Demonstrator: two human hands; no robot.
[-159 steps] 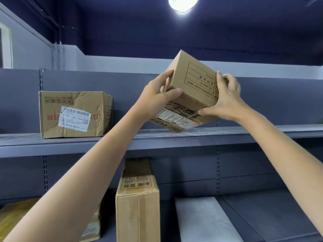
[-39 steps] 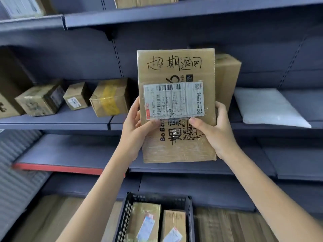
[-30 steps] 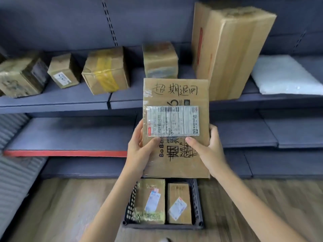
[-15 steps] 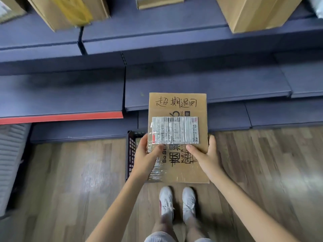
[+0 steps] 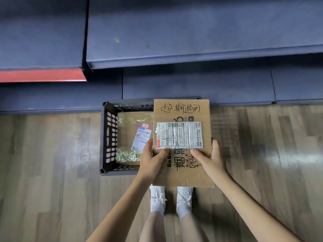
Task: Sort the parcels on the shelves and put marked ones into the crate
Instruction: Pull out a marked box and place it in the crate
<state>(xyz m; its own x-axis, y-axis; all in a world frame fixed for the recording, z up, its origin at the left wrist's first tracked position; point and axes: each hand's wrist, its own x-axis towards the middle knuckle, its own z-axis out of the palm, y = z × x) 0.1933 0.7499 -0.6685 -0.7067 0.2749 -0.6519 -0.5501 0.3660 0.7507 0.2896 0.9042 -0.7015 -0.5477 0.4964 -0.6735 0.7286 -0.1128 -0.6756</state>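
I hold a flat brown cardboard parcel [image 5: 181, 112] with black handwriting along its top and a white shipping label in the middle. My left hand [image 5: 152, 160] grips its lower left edge, thumb on the front face. My right hand [image 5: 210, 159] grips the lower right edge the same way. The parcel hangs above the right half of a black plastic crate [image 5: 109, 137] on the floor. Inside the crate lies a taped brown parcel [image 5: 130, 130] with a white label; the crate's right side is hidden behind the held parcel.
Dark blue shelf boards [image 5: 192, 41] jut out above the crate, one with a red front strip [image 5: 42, 75] at the left. The wooden floor [image 5: 52, 172] spreads on both sides. My white shoes [image 5: 157, 198] stand just behind the crate.
The view has tilted from the upper shelves straight down to the floor. The parcel came down with both hands and now hangs over the crate, whose left half has come into view.
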